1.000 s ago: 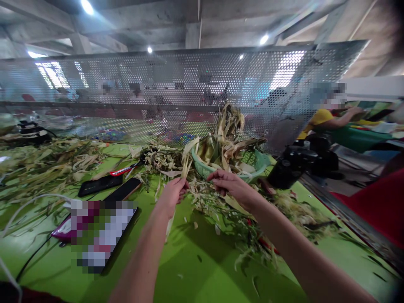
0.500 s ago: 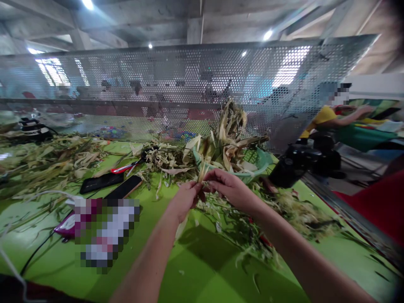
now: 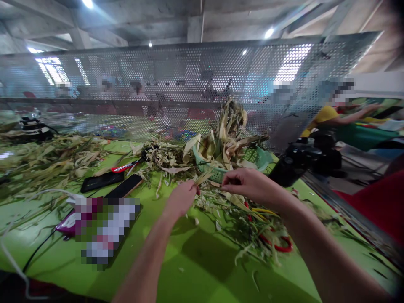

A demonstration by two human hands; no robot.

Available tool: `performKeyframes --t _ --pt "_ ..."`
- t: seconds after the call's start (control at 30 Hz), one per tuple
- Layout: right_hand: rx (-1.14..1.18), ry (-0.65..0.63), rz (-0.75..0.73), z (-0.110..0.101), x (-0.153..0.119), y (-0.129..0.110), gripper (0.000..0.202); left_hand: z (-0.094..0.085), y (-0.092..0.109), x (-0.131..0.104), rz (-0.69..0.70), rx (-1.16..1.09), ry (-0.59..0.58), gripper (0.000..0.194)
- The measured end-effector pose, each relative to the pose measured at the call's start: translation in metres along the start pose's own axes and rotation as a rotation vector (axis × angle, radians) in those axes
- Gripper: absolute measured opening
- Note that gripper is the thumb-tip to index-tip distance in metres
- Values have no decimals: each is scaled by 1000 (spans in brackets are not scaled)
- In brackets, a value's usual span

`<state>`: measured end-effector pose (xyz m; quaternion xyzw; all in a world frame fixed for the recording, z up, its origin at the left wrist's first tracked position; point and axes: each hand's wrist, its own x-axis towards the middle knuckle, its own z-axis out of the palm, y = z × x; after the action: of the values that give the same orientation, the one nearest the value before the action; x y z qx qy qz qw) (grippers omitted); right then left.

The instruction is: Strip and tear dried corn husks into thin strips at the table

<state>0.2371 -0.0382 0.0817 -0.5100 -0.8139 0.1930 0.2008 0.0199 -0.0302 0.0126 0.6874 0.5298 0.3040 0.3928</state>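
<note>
Our left hand (image 3: 183, 198) pinches a husk strip (image 3: 203, 177), long axis toward one-to-two o'clock. Our right hand (image 3: 248, 182), three o'clock of it, apart, fingers curled; we cannot tell its contents.

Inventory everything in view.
Perforated metal screen: 1, grey, behind table
Smooth table: 1, green, below
Round plastic basket: 1, green, centre
Dry leafy husks: many, tan, in basket
Leaf heap: 1, tan, far left
Shredded scraps: many, pale green, around basket
Slim tool: 1, red, left
Flat phone-like slabs: 2, black, left
Glossy item: 1, purple, left
Thin cords: 2, white/black, left
Bulky object: 1, black, right
Looped handle: 1, red, among scraps
Co-worker: 1, yellow sleeve, far right
Left hand: 1, bare, centre, pinching tan leaf strip
Right hand: 1, bare, before basket
</note>
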Motion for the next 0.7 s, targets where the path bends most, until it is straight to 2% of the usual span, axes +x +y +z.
performKeyframes --t 0.1,0.23,0.37,0.43,0.53,0.6,0.63,0.7 --pt "18 -20 -35 -13 -7 1 21 1 5 -5 4 76 2 24" --pt "295 -84 -6 -20 -12 4 26 -1 5 -8 122 317 -40 23" --pt "276 18 0 -25 -14 1 27 -1 2 -12 222 412 -109 21" --pt "248 79 0 -28 -14 0 27 -1 5 -17 274 338 -245 23" --pt "295 129 1 -29 -10 4 26 -3 17 -25 362 90 -624 25" --pt "352 148 -2 -24 -5 12 26 -5 26 -29 388 -128 -797 24" --pt "373 155 -5 -20 -2 16 26 -6 28 -30 364 -231 -819 23" --pt "364 148 -6 -10 4 25 25 -7 28 -29 270 -466 -718 24"
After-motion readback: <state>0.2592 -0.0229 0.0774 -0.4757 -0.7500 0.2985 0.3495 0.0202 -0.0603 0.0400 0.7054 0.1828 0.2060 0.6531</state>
